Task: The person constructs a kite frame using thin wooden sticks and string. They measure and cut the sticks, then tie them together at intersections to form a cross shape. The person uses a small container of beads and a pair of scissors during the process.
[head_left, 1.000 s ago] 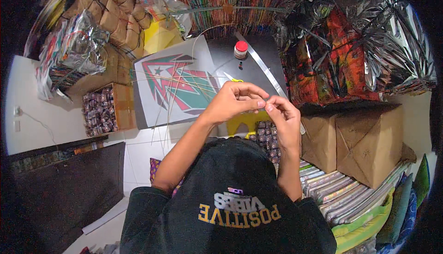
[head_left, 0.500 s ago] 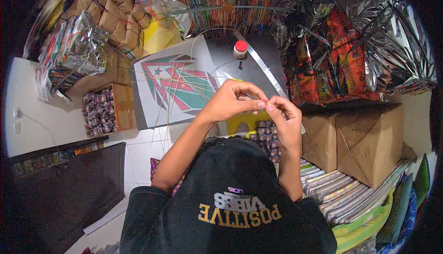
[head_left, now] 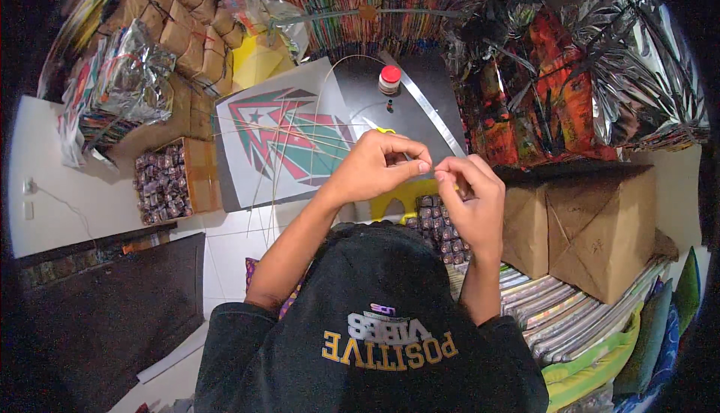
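Note:
My left hand (head_left: 386, 164) hovers over the near edge of the black tabletop (head_left: 360, 87), thumb and forefinger pinched together. Just right of it, my right hand (head_left: 476, 192) is also pinched, its fingertips a short gap away. Whatever lies in either pinch is too fine to make out. Several thin sticks (head_left: 281, 139) cross over a sheet printed with a red, green and black star design (head_left: 238, 177); one bends up in an arch. Behind my left hand lie scissors with a yellow handle (head_left: 384, 130). Farther back stand a red-lidded jar (head_left: 389, 79) and a tiny dark bottle (head_left: 389, 105).
A metal ruler (head_left: 431, 106) lies along the tabletop's right side. Left stands a carton of small dark packets (head_left: 161, 184); more packets (head_left: 435, 222) sit below my hands. Brown boxes (head_left: 592, 225) and plastic-wrapped bundles (head_left: 555, 83) crowd the right. Packed colourful sheets (head_left: 367, 31) line the back.
My fingertips, which met before, are now slightly apart. The right hand has shifted right and a little toward me; the left has hardly moved.

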### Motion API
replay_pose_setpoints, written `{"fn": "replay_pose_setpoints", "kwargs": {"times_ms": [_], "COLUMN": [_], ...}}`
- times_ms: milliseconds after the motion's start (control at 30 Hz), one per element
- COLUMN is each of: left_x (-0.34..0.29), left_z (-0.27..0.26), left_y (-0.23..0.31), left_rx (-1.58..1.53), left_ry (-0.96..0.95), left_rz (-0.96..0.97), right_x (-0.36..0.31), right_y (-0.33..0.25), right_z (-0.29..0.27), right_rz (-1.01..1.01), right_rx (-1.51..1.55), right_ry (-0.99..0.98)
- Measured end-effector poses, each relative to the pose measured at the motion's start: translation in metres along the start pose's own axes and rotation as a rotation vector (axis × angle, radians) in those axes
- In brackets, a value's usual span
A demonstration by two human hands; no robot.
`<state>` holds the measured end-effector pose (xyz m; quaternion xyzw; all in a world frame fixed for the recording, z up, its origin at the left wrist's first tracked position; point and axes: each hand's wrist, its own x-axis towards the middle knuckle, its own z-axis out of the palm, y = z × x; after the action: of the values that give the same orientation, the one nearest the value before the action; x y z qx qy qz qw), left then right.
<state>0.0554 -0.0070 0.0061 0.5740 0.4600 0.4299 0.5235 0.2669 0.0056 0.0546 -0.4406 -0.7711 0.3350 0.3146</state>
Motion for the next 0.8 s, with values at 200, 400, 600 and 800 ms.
{"fn": "replay_pose_setpoints", "kwargs": {"times_ms": [200, 400, 600, 800], "left_x": [-0.002, -0.007, -0.011, -0.010], "left_z": [0.000, -0.008, -0.007, -0.004], "left_y": [-0.005, 0.006, 0.015, 0.014], "left_rx": [-0.086, -0.120, -0.191, -0.223], "left_ry": [-0.080, -0.124, -0.088, -0.043], "left_rz": [-0.011, -0.035, -0.043, -0.013], "right_x": [0.020, 0.018, 0.006, -0.002], "right_y": [0.005, 0.011, 0.020, 0.021], "right_z": [-0.009, -0.002, 0.011, 0.015], "right_rz": [-0.419, -0.243, 0.034, 0.102], "right_rx": [-0.114, 0.073, 0.285, 0.337], "right_ry": [-0.039, 0.047, 0.008, -0.033]}}
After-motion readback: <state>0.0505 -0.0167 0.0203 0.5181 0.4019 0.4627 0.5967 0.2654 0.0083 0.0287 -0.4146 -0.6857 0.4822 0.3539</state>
